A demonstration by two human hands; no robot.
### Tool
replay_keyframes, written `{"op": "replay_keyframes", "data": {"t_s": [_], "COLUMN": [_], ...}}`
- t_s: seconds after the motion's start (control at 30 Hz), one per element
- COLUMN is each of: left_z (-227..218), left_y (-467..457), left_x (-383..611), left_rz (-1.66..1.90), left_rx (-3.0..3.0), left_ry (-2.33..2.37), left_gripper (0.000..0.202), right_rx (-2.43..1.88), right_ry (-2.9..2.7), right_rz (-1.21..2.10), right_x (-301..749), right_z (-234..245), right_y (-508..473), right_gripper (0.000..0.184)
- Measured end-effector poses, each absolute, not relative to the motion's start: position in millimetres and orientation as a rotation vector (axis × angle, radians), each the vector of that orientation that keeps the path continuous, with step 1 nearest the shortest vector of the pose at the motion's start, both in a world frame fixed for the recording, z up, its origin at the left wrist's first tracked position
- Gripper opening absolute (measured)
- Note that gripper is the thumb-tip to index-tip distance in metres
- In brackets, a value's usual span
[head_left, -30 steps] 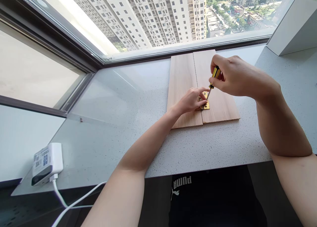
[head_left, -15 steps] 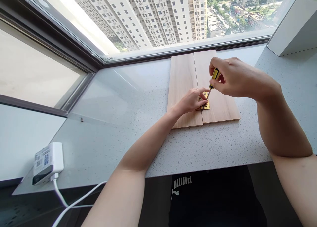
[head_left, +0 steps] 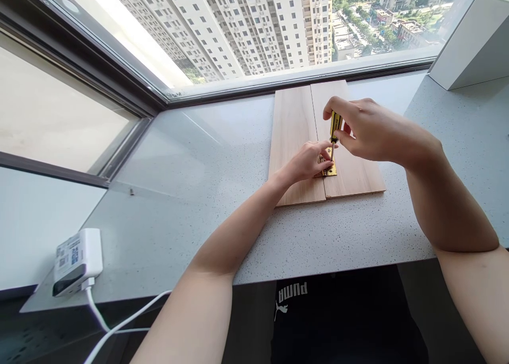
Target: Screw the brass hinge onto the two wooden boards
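Note:
A yellow and black screwdriver (head_left: 336, 124) stands nearly upright, gripped by the handle in my right hand (head_left: 371, 128). Its tip meets a brass hinge (head_left: 332, 170), though the exact contact point is too small to make out. My left hand (head_left: 308, 161) lies over the hinge, thumb and fingers closed about it beside the screwdriver's shaft, covering its left part. Two pale wooden boards, a left board (head_left: 292, 123) and a right board (head_left: 358, 176), lie side by side under the hinge, which spans the seam near their front edge.
The boards rest on a speckled light counter (head_left: 199, 194) by a window. A white box (head_left: 473, 41) stands at the back right. At the front left is a white device (head_left: 85, 255) with a white cable (head_left: 131, 324) hanging over the edge.
My right hand has shifted slightly left, bringing the screwdriver from a rightward lean to nearly upright. My left hand and the boards have stayed in place.

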State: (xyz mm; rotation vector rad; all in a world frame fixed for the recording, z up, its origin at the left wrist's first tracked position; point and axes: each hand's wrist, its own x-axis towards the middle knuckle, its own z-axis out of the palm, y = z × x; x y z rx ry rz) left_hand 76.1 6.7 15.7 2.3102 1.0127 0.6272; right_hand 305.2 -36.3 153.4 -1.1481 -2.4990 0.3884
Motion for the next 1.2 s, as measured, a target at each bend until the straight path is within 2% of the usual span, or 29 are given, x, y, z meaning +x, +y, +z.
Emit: {"op": "replay_keyframes", "data": {"t_s": [0.17,0.37,0.53,0.63,0.77,0.87,1.03,1.2], "left_z": [14,11,16,16,-4,-28,-48,-50], "left_y": [8,9,15,29,55,69,80,83], "left_x": [75,74,59,36,1,-15,-21,-19], "left_rz": [0.65,0.674,0.628,0.826,1.219,1.352,1.398,1.366], "left_rx": [2.312,2.32,2.284,2.238,2.075,1.888,1.669,1.689], "left_ry": [1.001,0.967,0.947,1.031,1.227,1.39,1.368,1.357], "left_gripper": [0.016,0.026,0.035,0.047,0.034,0.026,0.025,0.025], "right_rx": [-1.163,-1.171,-1.044,-0.93,-0.97,-1.123,-1.1,-1.065], "right_ry": [-2.458,-2.431,-2.397,-2.392,-2.369,-2.334,-2.308,-2.291], "right_rz": [0.335,0.295,0.252,0.266,0.217,0.162,0.217,0.301], "right_x": [299,296,297,295,290,285,281,281], "right_z": [145,139,135,132,128,128,126,122], "right_y": [-32,-28,-27,-22,-15,-14,-17,-11], "right_gripper": [0.049,0.043,0.047,0.049,0.035,0.025,0.044,0.044]}}
